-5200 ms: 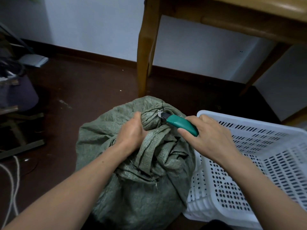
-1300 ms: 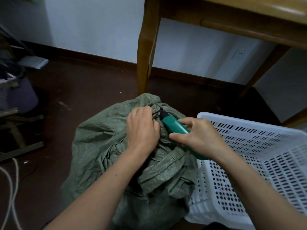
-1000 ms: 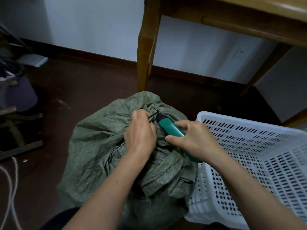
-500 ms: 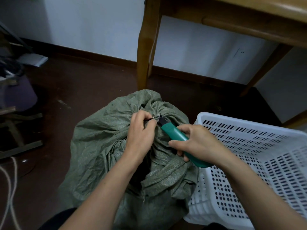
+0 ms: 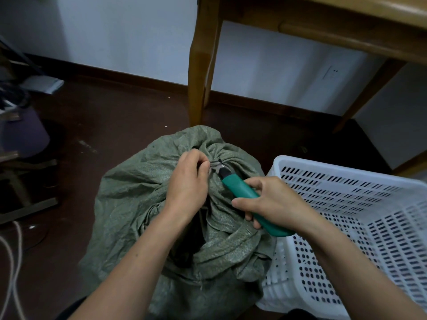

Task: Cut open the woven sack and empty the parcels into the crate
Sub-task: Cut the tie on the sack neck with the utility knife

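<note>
Your left hand [image 5: 188,183] sits at the centre of the frame, on top of the green woven sack [image 5: 138,192], with the forearm coming up from the lower left. Its fingers are curled and the thumb and fingertips pinch the gathered neck of the sack, right beside a dark tie [image 5: 216,162] wound round that neck.

Your right hand [image 5: 272,204] comes in from the lower right. It grips the green utility knife [image 5: 239,189]: the fingers wrap the handle and the thumb lies along its near side. The knife points up and to the left, and its short blade tip touches the tie, just beside your left fingertips.

The sack stands on the dark floor [image 5: 92,135] in the lower middle of the frame, bunched and creased, with a fold of its mouth slumped toward you. The cloth hides whatever is inside it.

The white perforated crate [image 5: 335,170] is at the right of the frame, and its near left wall touches the sack. Inside it you can see slotted walls.

A wooden table leg [image 5: 198,65] rises just behind the sack, and pale cords [image 5: 13,262] lie at the lower left edge.
</note>
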